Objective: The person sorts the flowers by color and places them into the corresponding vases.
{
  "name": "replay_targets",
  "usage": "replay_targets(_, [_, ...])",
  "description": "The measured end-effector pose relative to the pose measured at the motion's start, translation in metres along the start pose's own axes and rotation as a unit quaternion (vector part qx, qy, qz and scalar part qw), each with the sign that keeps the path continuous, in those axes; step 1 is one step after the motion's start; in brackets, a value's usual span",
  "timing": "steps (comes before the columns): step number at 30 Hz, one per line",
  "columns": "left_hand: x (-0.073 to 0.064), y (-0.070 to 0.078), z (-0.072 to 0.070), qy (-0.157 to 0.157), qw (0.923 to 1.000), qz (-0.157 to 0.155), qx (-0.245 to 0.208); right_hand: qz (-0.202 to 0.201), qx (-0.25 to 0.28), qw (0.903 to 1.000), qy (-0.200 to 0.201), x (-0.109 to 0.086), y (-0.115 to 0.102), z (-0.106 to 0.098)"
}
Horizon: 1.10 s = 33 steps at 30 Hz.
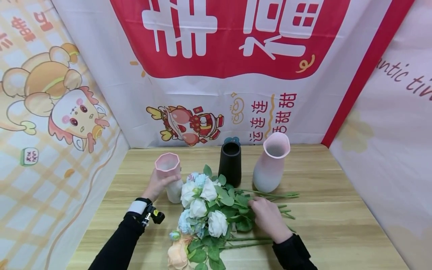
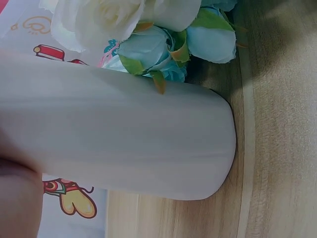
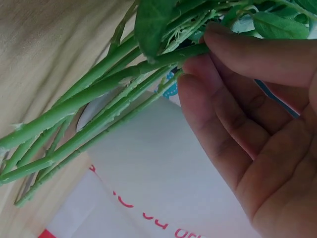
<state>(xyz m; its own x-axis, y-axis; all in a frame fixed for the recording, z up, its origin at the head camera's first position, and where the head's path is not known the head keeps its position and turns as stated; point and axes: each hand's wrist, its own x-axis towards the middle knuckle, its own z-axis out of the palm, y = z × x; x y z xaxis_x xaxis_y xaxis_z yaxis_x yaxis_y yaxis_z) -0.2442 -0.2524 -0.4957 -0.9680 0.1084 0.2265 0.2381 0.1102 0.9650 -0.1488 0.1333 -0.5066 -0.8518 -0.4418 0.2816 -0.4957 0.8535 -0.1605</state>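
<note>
A person's left hand (image 1: 159,185) curls around a pink-and-white vase (image 1: 174,192) near the table's (image 1: 337,198) back-left corner; the right hand (image 1: 269,218) pinches a green stem (image 3: 99,88) among flowers (image 1: 198,208) lying toward the front edge.

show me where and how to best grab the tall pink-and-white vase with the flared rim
Probably around the narrowed neck of the tall pink-and-white vase, under its flared rim, from the right. It stands upright and swells below the neck, so the flare should check slipping. Green flower stems lie in front of its base, and a black cylindrical vase stands to its left.
</note>
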Motion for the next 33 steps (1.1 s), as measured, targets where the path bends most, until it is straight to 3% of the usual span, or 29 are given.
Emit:
replay_targets(7, [0.0,0.009,0.003,-0.015,0.9998,-0.007,-0.011,-0.002,0.002,0.9996,0.027,-0.004,0.004,-0.007])
replay_targets(18, [-0.007,0.022,0.008,-0.002,0.9999,-0.01,-0.007,0.008,0.003,0.9978,0.066,-0.007,-0.004,-0.028])
replay_targets(33, [-0.006,0.018,0.005,-0.004,1.0,0.001,-0.006,-0.005,0.064,0.9794,0.191,-0.009,-0.011,-0.042])
